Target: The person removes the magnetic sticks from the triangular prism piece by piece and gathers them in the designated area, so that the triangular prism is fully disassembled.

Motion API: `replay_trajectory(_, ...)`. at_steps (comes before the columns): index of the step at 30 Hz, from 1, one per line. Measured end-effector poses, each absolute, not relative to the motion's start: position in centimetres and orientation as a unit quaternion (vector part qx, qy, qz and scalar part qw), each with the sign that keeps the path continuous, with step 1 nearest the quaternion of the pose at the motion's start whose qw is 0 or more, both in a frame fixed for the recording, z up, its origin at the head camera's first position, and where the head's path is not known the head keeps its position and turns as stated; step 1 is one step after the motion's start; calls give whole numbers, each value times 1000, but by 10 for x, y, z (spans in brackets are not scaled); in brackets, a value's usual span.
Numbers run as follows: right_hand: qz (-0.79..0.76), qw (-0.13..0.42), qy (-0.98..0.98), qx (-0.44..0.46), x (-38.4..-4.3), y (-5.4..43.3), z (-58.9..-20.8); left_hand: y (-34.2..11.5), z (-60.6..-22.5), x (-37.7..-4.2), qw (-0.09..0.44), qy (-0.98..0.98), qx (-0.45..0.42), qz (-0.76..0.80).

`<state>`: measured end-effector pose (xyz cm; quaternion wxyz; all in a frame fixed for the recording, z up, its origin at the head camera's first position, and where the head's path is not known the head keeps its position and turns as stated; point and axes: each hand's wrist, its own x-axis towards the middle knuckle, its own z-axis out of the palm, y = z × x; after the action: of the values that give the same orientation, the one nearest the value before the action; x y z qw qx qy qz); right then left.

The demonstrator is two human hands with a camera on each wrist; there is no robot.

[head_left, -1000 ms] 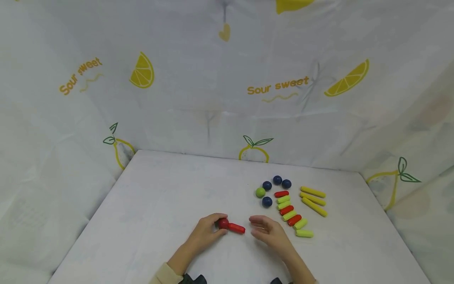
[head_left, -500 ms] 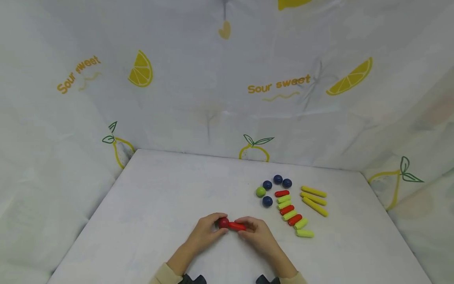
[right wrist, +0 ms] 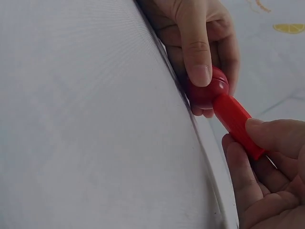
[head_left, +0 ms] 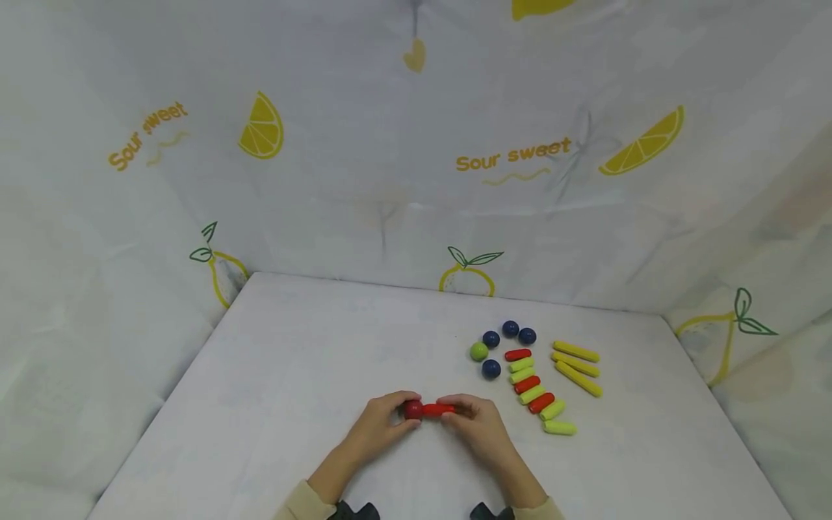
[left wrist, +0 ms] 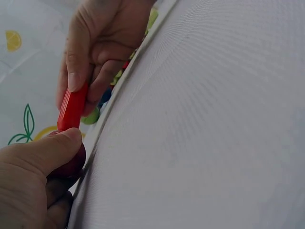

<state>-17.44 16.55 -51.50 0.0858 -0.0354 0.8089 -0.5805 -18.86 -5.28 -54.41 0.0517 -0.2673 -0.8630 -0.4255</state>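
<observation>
A dark red ball (head_left: pixel 412 410) is gripped between the thumb and fingers of my left hand (head_left: pixel 380 426). My right hand (head_left: pixel 481 426) pinches a short bright red stick (head_left: pixel 434 409) between thumb and fingers. One end of the stick meets the ball, and the two lie in line, low over the white table. In the right wrist view the red ball (right wrist: pixel 209 90) and red stick (right wrist: pixel 234 123) show clearly, end to end. From the left wrist the ball (left wrist: pixel 71 164) is partly covered by my left thumb, while the stick (left wrist: pixel 71 112) points up into my right hand.
Right of my hands, short red and light green sticks (head_left: pixel 531 393) form a slanting row. Behind them lie several dark blue balls (head_left: pixel 491 369) and a green ball (head_left: pixel 479 352). Yellow sticks (head_left: pixel 578 378) lie farther right. A printed white cloth (head_left: pixel 325 144) hangs behind the table.
My right hand has come in from the right and taken hold of the red stick's free end. The stick has swung from slanting to nearly level with the ball; my left hand stays put.
</observation>
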Motion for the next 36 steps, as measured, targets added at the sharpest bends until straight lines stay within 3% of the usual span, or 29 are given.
replay_trajectory(9,-594,36,800,77,-173,199,-501,-57,-550,-191,49,-877,-226,-421)
replay_trajectory(27,-478,86,860,157,-131,310,-497,-55,-549,-190,37,-870,-235,-432)
replay_trajectory(36,-455,108,869,161,-125,332,-505,-55,-546,-189,47,-868,-236,-434)
